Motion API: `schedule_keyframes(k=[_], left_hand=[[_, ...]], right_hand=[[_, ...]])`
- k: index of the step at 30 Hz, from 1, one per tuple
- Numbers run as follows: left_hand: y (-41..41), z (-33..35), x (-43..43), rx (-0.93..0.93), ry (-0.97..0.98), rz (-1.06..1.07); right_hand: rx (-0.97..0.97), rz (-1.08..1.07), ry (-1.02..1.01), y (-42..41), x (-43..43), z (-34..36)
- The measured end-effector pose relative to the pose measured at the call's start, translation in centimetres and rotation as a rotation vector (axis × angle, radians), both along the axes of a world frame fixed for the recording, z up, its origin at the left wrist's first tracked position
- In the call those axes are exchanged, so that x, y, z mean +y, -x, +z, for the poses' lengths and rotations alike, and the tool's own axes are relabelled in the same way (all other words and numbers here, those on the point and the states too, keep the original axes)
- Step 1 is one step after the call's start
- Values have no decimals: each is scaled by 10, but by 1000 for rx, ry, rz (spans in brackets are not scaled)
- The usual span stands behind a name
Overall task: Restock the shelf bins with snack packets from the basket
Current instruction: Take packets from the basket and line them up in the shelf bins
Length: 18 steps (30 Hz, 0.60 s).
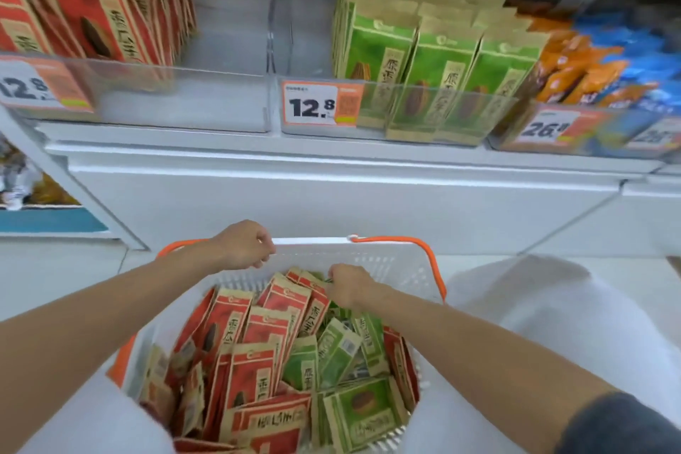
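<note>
We are steadying the basket (387,262), left grip (245,245) clenching its rim, while the right grip (348,289) alongside is pinching a green packet (368,334).

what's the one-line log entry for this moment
left hand: grips white plastic basket rim; right hand: pinches red and green paper snack packets; phase: picking

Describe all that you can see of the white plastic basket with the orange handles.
The white plastic basket has perforated walls and orange handles folded down outside. It sits low before the white shelf, full of red and green paper snack packets in a loose heap. The left hand grips its far rim; the right hand reaches inside and grips packets at the far end.
</note>
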State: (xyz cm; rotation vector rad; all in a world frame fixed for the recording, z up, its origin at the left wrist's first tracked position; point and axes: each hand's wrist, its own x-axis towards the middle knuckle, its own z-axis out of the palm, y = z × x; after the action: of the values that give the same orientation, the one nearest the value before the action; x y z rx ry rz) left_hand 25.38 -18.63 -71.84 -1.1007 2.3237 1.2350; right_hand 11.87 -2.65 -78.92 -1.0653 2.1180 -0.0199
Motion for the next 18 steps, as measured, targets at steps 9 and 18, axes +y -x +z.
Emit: schedule_keyframes(k=[9,18], left_hand=[[5,2,0,-8,-10,-5],[10,14,-9,79,-3,30]], right_hand=[[-11,83,-53,-15,-10,-32],[174,5,263,2,-25,37]])
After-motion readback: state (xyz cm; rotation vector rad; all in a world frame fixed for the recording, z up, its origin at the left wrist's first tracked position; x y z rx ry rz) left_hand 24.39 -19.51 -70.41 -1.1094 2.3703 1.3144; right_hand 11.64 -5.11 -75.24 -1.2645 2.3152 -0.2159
